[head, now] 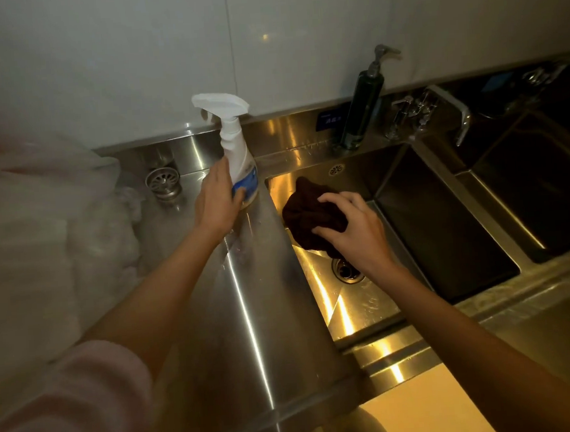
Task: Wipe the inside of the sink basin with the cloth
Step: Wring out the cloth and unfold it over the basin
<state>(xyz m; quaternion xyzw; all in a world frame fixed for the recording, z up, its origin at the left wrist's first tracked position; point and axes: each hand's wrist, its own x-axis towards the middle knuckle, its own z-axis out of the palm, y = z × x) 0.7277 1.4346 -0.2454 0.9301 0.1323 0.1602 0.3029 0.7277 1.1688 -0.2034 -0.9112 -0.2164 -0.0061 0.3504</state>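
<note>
A dark brown cloth (305,211) is bunched up over the steel sink basin (364,304), near its back left wall. My right hand (352,228) grips the cloth from above, fingers curled round it. The basin's drain (348,270) shows just below the cloth. A white spray bottle (236,145) with a blue label stands upright on the steel counter (249,302) left of the basin. My left hand (216,200) wraps around the bottle's lower body.
A dark pump dispenser (364,109) and a tap (418,112) stand behind the basin. A second, darker basin (545,197) lies to the right. A loose drain strainer (162,183) and crumpled clear plastic (57,215) sit at the left.
</note>
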